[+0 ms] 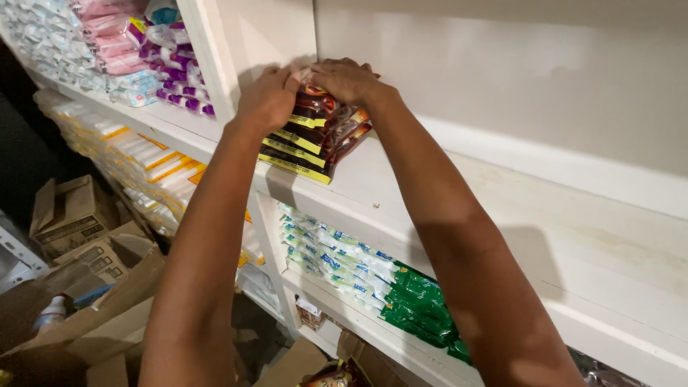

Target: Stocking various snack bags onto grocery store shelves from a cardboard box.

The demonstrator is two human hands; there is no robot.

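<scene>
Both arms are reaching up to the white wooden shelf (pixel 502 208), and both hands are pressing on a stack of dark brown and red plastic packets with yellow bands along their front edges (pixel 315 136). The stack is sitting at the left end of that shelf board, right up against the white upright divider (pixel 215 57), its yellow-banded edges facing out over the shelf's front lip. The left hand (pixel 269 97) is cupping the stack's left side and top, fingers curled and close together against the packets. The right hand (pixel 344 77) is lying across the top from the other side, fingers bent down over the uppermost packet; the fingertips themselves are tucking out of sight behind the stack.

Beyond the divider, pink and purple wrapped packs (pixel 154 50) are filling the neighbouring bay. On the shelf below, white-and-blue sachets (pixel 337 258) are lying in a row just beside bright green packets (pixel 423 308). Brown cardboard boxes (pixel 79 229) are standing on the floor at lower left.
</scene>
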